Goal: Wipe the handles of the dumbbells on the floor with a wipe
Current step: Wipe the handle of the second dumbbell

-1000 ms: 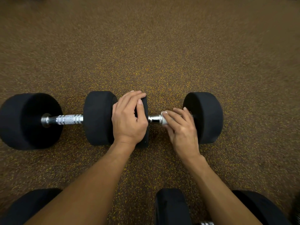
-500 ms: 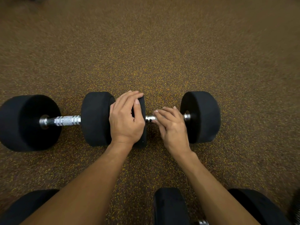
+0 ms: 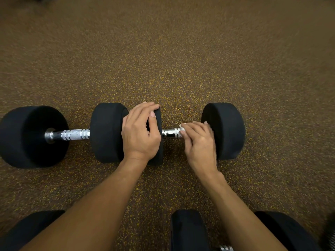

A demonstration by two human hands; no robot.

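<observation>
My left hand [image 3: 140, 132] grips the inner head [image 3: 156, 159] of the dumbbell [image 3: 224, 131] I am working on. Its fingers [image 3: 141, 111] curl over the top of the rubber and the thumb presses down the face on the handle side. I judge that grip is there to stop the round weight rolling on the floor [image 3: 163, 60] while the other hand rubs.

My right hand [image 3: 199, 140] is closed over the handle [image 3: 170, 133], fingers [image 3: 195, 127] bent round the bar with the wipe [image 3: 181, 126] trapped under them. Only a white edge of it shows at my fingertips, so I cannot tell how it is folded. The outer head sits right against my knuckles. Between my two thumbs a short stretch of knurled chrome lies bare — the part I take to be next for a pass toward my left hand.

Beyond my left knuckles a second dumbbell [image 3: 107, 132] lies end to end with this one, its handle [image 3: 75, 134] uncovered and no hand on it. I reckon it waits its turn. More black weights [image 3: 188, 230] lie back by my forearms — whether their bars need wiping I cannot see.
</observation>
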